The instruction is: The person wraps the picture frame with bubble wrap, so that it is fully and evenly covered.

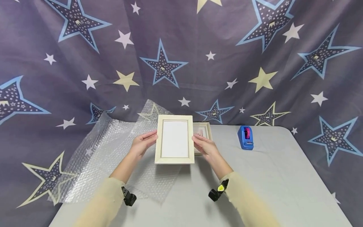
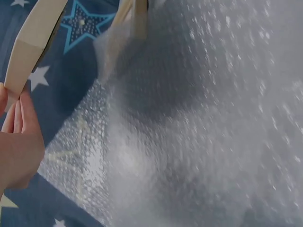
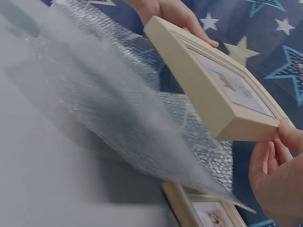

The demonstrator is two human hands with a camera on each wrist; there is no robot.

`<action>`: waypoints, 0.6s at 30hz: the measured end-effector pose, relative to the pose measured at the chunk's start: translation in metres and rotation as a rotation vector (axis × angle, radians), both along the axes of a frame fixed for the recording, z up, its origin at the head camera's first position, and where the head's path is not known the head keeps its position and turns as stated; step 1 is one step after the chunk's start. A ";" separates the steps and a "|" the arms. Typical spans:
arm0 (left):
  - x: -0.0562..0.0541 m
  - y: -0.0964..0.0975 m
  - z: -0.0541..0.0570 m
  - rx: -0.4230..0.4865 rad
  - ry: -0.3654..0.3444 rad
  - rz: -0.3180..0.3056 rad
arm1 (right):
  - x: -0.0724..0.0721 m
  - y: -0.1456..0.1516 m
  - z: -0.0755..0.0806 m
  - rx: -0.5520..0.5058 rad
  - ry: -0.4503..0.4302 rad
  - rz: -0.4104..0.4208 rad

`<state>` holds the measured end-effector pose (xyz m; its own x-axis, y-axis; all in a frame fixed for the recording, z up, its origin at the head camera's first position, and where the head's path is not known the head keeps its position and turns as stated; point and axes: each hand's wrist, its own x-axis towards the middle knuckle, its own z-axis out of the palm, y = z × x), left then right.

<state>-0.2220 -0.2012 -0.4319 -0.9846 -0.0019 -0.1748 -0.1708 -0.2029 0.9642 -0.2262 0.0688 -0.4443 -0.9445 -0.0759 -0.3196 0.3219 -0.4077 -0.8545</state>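
Cream sleeves (image 1: 247, 199), black wrist cameras (image 1: 129, 199), yellow mark (image 1: 221, 188).

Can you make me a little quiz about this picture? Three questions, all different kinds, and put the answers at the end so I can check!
1. How many hands hold the raised picture frame?
2. True or false: in the head view, the blue tape dispenser is to the right of the bubble wrap.
3. Fill in the gap: in the head view, the raised picture frame partly hides a second ____.

Key:
1. Two: the left hand and the right hand.
2. True.
3. Picture frame.
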 end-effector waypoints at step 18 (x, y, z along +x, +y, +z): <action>0.007 -0.050 -0.025 0.051 -0.092 0.203 | -0.002 -0.064 -0.030 0.270 0.190 0.030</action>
